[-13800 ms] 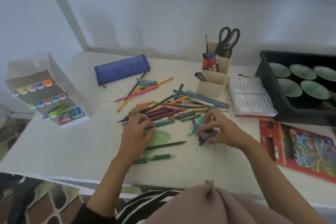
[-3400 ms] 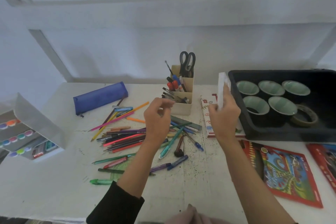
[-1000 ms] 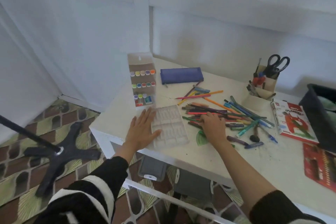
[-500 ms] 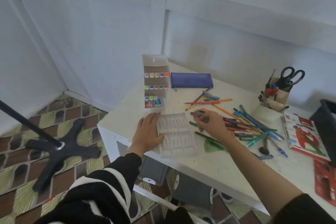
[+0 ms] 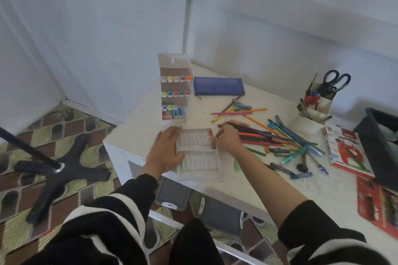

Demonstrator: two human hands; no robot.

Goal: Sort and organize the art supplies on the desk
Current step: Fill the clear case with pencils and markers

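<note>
Sorting appeared barely begun: the right hand (image 5: pixel 226 141) pinched one red crayon (image 5: pixel 212 140) at the slotted tray (image 5: pixel 199 162), the left hand (image 5: pixel 165 153) lay flat on its edge, and the pencil pile (image 5: pixel 269 135) lay unsorted.

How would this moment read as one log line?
left hand: flat on tray | right hand: holds red crayon at tray's edge | pencils: loose on desk

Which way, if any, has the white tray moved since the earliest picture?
Yes. The white tray went left, from beside the pencil holder to the desk corner in front of the marker stand.
</note>
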